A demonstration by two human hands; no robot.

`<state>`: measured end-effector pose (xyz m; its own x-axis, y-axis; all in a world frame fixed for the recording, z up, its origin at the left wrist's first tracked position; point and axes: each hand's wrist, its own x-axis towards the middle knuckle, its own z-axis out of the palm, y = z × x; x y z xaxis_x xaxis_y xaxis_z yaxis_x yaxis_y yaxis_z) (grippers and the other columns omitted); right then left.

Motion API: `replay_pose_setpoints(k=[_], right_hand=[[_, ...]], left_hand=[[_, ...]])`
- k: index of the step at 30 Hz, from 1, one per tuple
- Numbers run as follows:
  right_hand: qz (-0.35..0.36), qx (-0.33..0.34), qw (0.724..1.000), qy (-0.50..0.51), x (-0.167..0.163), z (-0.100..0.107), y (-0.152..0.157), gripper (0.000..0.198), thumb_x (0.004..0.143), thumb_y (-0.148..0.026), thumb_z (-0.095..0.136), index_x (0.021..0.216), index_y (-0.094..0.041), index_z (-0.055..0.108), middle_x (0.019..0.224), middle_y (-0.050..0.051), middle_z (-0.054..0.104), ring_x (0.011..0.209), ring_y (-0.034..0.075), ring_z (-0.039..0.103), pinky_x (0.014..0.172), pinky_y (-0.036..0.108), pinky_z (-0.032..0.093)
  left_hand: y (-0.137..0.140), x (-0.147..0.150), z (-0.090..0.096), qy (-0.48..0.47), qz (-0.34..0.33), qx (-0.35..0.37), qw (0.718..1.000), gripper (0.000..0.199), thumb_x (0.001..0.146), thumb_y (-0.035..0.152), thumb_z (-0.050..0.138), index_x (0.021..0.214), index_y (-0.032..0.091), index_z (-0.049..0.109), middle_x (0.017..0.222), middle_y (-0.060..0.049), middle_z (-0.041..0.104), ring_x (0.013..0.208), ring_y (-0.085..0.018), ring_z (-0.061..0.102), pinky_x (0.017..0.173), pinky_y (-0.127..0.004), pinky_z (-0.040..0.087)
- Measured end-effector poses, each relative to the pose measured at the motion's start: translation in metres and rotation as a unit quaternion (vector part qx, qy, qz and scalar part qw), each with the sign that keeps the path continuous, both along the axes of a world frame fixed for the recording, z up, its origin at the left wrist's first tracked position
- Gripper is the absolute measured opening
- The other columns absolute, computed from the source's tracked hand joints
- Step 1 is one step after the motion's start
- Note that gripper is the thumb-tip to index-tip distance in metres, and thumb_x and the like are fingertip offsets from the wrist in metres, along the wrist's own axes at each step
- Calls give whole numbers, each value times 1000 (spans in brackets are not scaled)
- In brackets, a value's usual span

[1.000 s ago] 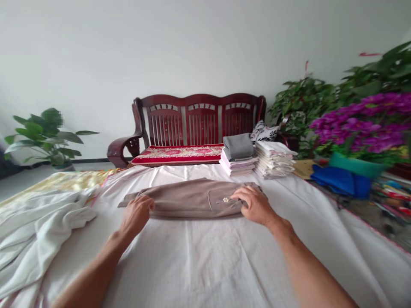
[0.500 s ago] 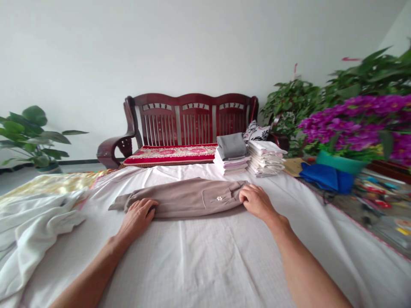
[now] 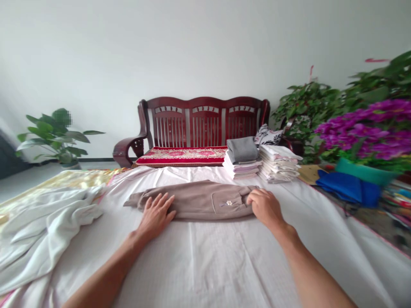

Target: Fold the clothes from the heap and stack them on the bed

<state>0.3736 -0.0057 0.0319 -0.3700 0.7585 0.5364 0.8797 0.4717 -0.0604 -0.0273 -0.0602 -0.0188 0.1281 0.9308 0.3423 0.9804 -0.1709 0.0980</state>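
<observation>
Head view: a brown garment [image 3: 192, 201] lies folded into a long, low strip across the middle of the frame, flat on a white sheet [image 3: 212, 265]. Its cloth is matte and plain, smooth through the middle and puckered into small gathers at the right end. The upper edge rises to a soft peak near the centre, the lower edge runs almost straight, and the left end narrows to a creased tip. A thin pale cord [image 3: 213, 203] curves down right of centre, with a small whitish flower ornament [image 3: 229, 203] beside it. The left hand [image 3: 158, 214] rests palm down on the left part, fingers spread, grasping nothing. The right hand [image 3: 265, 206] has its fingers curled round the gathered right end, pinching the cloth. A rumpled white cloth [image 3: 48, 231] fills the lower left of the frame. Right of centre, above the garment, stand two folded stacks, one topped with grey cloth [image 3: 243, 149], the other whitish [image 3: 278, 164]. Behind them is a dark red wooden bench [image 3: 205, 124]
</observation>
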Motion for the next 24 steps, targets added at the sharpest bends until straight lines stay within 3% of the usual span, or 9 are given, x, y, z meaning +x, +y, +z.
replay_pose_setpoints(k=[2,5,10,14,16,19,21,24], right_hand=[[38,48,998,15,-14,-6,4,33,86,-10,44,98,-19,73,107,8,73,105,23,60,96,36,41],[53,78,995,-27,-26,-28,13,45,96,-29,41,135,-15,58,142,13,57,133,29,47,111,46,33],[12,54,993,-107,-12,-68,28,52,95,-43,37,134,-18,61,139,15,60,134,34,47,110,54,33],[7,67,990,-127,-4,-75,30,51,95,-41,35,132,-21,62,138,13,62,133,32,49,110,54,34],[7,76,989,-124,-5,-74,29,49,94,-39,36,131,-23,63,137,12,63,132,31,50,110,53,34],[9,86,990,-113,-6,-75,30,47,93,-38,37,128,-24,65,135,11,64,130,31,52,109,53,35],[18,94,990,-107,-5,-77,32,46,92,-39,37,124,-25,67,133,12,65,128,32,53,108,54,35],[33,110,988,-100,-4,-80,34,44,91,-38,39,119,-26,70,131,11,66,126,33,55,108,55,35]], left_hand=[[1,14,7,-14,-36,10,999,54,97,44,47,149,29,44,155,-8,45,147,-31,32,121,-57,15],[5,24,9,-20,-44,-6,999,53,98,46,45,149,29,44,155,-8,44,147,-32,31,121,-59,14],[10,9,-2,-31,-22,-40,998,52,97,50,48,146,32,48,156,-7,44,146,-32,34,121,-58,17],[11,-14,-1,-70,-20,-19,997,42,97,42,49,135,29,60,148,-6,54,140,-28,44,118,-49,28],[10,-29,6,-102,43,38,993,36,96,33,49,128,28,65,140,-7,61,132,-26,51,114,-45,35],[7,-57,18,-141,245,95,954,44,93,31,50,135,23,58,139,-13,58,127,-31,53,106,-49,40],[3,-78,24,-174,342,46,922,51,92,39,49,137,16,55,139,-21,56,127,-38,53,101,-53,41],[0,-102,26,-223,367,-40,902,47,89,45,52,122,14,65,125,-24,64,117,-40,60,92,-51,46]])
